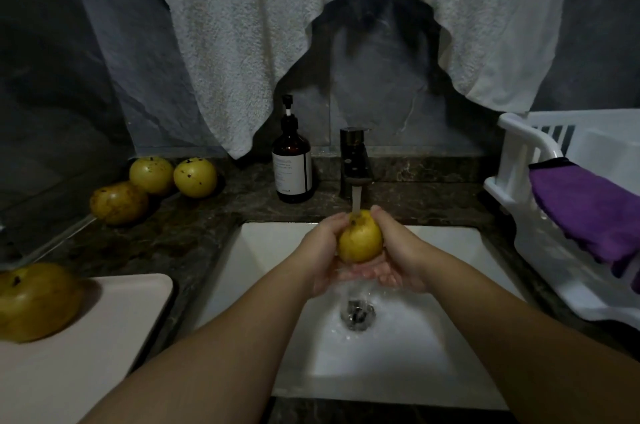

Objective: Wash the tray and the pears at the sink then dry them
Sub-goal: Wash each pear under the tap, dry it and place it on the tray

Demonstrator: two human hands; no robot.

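Both hands cup one pear (360,239) between them: the left hand (320,248) curls round its left flank, the right hand (398,247) round its right. The pear sits upright, stem end up, directly under the tap (355,163) stream, over the sink (263,250). Turning it likely comes next; four pears wait far left, one on the tray (114,312).
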